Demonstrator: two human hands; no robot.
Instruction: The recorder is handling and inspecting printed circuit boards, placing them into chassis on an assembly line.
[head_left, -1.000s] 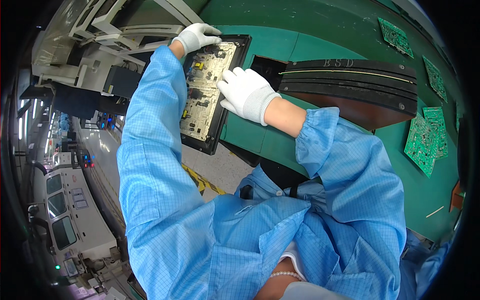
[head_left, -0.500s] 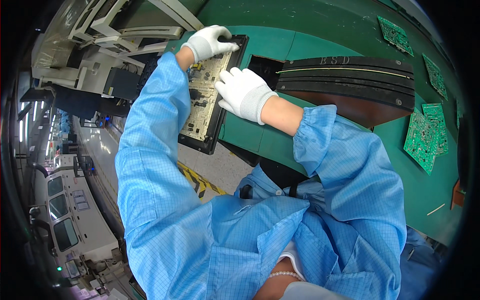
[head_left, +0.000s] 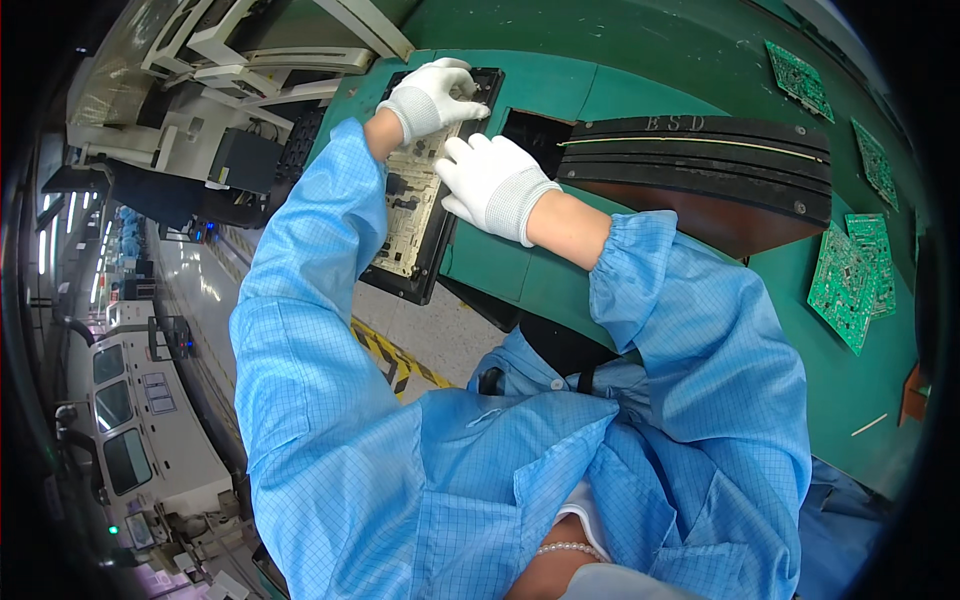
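The left hand (head_left: 428, 98) covers the far part of the black-framed tray (head_left: 428, 255), and whether its curled fingers pinch anything cannot be told. The left sleeve (head_left: 310, 250) hides much of the tray's left edge. Beneath the right hand (head_left: 490, 178), the fingertips' contact with the frame is unclear. The black slab-sided case (head_left: 690, 155) blocks part of the worktop (head_left: 640, 90) behind it. On the right, one green board (head_left: 840, 290) partly covers another (head_left: 880, 250); their components are too small to tell. Blue cloth (head_left: 840, 515) at near right runs into the dark rim.
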